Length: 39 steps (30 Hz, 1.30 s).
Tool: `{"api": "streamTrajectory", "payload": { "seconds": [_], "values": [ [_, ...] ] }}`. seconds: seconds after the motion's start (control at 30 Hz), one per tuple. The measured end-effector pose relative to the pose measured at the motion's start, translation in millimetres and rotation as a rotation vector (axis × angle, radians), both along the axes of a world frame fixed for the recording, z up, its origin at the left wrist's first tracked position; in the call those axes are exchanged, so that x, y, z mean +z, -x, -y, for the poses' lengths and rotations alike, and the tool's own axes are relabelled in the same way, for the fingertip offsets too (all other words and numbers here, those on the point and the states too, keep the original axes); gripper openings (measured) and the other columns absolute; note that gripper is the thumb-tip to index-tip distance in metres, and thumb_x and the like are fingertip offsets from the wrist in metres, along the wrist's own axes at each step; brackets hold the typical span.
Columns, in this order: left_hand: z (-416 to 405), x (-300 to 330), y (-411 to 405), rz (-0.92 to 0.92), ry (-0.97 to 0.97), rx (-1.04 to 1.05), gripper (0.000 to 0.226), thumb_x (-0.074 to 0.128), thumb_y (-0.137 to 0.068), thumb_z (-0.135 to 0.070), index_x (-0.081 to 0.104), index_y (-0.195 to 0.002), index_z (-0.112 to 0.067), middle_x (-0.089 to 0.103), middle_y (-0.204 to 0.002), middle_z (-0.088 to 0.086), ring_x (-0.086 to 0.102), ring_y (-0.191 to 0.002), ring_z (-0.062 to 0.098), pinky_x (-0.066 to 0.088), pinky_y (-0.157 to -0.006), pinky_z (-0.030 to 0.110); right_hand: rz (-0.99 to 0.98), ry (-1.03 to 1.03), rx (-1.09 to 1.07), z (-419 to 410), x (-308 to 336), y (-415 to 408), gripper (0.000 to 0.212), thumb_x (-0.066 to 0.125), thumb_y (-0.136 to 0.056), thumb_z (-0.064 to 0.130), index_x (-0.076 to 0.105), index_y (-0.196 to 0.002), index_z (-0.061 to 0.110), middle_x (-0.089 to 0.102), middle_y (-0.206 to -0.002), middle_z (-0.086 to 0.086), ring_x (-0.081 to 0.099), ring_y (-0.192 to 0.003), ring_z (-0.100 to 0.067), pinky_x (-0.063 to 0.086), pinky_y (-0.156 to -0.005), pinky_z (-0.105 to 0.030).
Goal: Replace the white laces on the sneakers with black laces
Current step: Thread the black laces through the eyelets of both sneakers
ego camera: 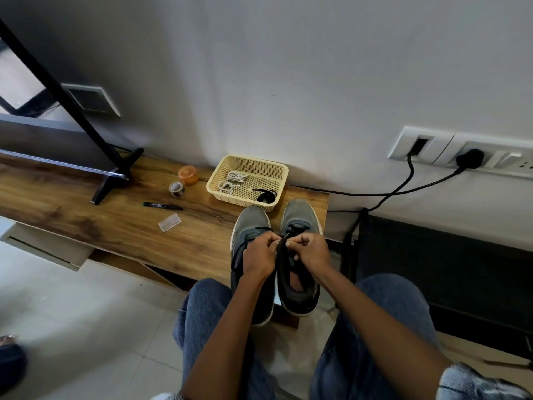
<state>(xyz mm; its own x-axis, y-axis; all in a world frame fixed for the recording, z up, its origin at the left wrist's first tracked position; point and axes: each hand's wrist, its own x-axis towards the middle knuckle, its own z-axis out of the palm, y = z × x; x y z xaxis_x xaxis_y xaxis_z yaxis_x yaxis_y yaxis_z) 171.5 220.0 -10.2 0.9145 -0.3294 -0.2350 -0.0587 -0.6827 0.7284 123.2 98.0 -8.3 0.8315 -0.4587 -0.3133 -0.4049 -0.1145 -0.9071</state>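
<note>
Resting on wooden shelf (115, 226) by white wall (288, 82), grey sneakers (300, 217), beige basket (215, 180)

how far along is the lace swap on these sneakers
Done: the white laces are off and lie in the basket; the left sneaker already shows a black lace. In hand: the left hand and right hand both pinch the black lace at the right sneaker. Left: finishing that lacing. Another black lace lies in the basket; its purpose is unclear.
</note>
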Motion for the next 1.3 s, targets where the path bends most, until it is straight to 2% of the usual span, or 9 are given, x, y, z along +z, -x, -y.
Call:
{"api": "streamTrajectory", "payload": {
  "seconds": [0.13,0.33,0.53,0.67,0.77,0.97,1.1,1.17,1.3],
  "values": [
    [-1.4,-1.1,-3.2,-0.011,0.058,0.035,0.014,0.055,-0.095,-0.018,0.069,-0.096,-0.014,0.071,-0.096,0.003,0.064,-0.09,0.022,0.05,-0.081,0.04,-0.025,-0.011,0.058,2.1,1.8,0.8,0.015,0.061,-0.089,-0.001,0.068,-0.083,0.011,0.067,-0.069,-0.007,0.057,-0.044,0.0,0.049,-0.05,-0.016],
    [0.2,-0.8,-2.6,-0.023,0.083,0.02,0.01,0.06,-0.092,-0.018,0.068,-0.087,-0.023,0.072,-0.092,-0.001,0.065,-0.089,0.018,0.052,-0.083,0.043,-0.014,-0.011,-0.06,0.2,-1.6,-0.9,0.015,0.062,-0.089,0.0,0.065,-0.077,0.009,0.065,-0.066,-0.003,0.057,-0.047,-0.002,0.046,-0.048,-0.015],
    [0.4,2.2,-3.4,-0.019,0.049,0.006,0.013,0.059,-0.093,-0.021,0.061,-0.083,-0.029,0.071,-0.093,-0.001,0.064,-0.091,0.019,0.051,-0.082,0.042,-0.032,-0.072,-0.105,-6.7,-1.2,-4.1,0.015,0.064,-0.088,0.004,0.067,-0.076,0.012,0.068,-0.074,-0.006,0.062,-0.062,-0.013,0.052,-0.064,-0.03],
    [1.6,5.7,-3.4,-0.024,0.023,0.034,0.011,0.056,-0.096,-0.021,0.066,-0.093,-0.016,0.07,-0.096,0.002,0.062,-0.092,0.02,0.046,-0.077,0.032,-0.053,0.245,0.004,-7.3,5.4,-3.5,0.003,0.065,-0.086,0.017,0.064,-0.089,0.018,0.066,-0.093,0.001,0.061,-0.097,-0.019,0.05,-0.084,-0.036],
    [0.8,10.1,-1.7,-0.001,0.038,0.08,0.013,0.053,-0.096,-0.017,0.065,-0.097,-0.011,0.069,-0.096,0.006,0.061,-0.088,0.019,0.038,-0.069,0.025,-0.105,0.444,0.046,-13.8,10.6,9.1,0.033,0.066,-0.082,0.039,0.055,-0.11,0.027,0.049,-0.119,0.005,0.037,-0.118,-0.016,0.032,-0.097,-0.038],
    [3.4,15.8,2.7,0.21,-0.102,0.112,0.009,0.057,-0.093,-0.017,0.066,-0.09,-0.015,0.062,-0.1,0.003,0.059,-0.09,0.02,0.045,-0.079,0.035,-0.117,0.575,0.043,-27.9,-3.4,42.8,0.058,0.076,-0.071,0.045,0.049,-0.116,0.022,0.035,-0.124,0.0,0.037,-0.116,-0.019,0.038,-0.096,-0.04],
    [-2.9,18.3,2.3,0.299,-0.32,0.158,0.013,0.057,-0.094,-0.03,0.069,-0.098,-0.025,0.048,-0.129,-0.005,0.042,-0.123,0.019,0.031,-0.105,0.043,-0.072,0.55,-0.104,-22.2,-13.2,53.2,0.036,0.071,-0.082,0.026,0.051,-0.109,0.014,0.04,-0.117,-0.004,0.047,-0.107,-0.021,0.044,-0.082,-0.031],
    [-6.3,20.0,2.6,0.289,-0.35,0.191,0.012,0.056,-0.094,-0.032,0.068,-0.097,-0.029,0.042,-0.137,-0.008,0.033,-0.129,0.017,0.022,-0.109,0.044,-0.096,0.522,-0.095,-18.2,-14.5,55.3,0.027,0.062,-0.089,0.028,0.05,-0.108,0.013,0.044,-0.11,-0.003,0.052,-0.099,-0.02,0.039,-0.071,-0.027],
    [-10.9,22.3,6.7,0.28,-0.351,0.279,0.013,0.055,-0.094,-0.03,0.068,-0.096,-0.028,0.044,-0.139,-0.006,0.03,-0.132,0.018,0.015,-0.107,0.045,-0.111,0.568,-0.114,-18.0,-14.1,52.9,0.018,0.056,-0.092,0.023,0.051,-0.105,0.012,0.05,-0.105,-0.003,0.053,-0.097,-0.021,0.041,-0.069,-0.03]
  ]
}}
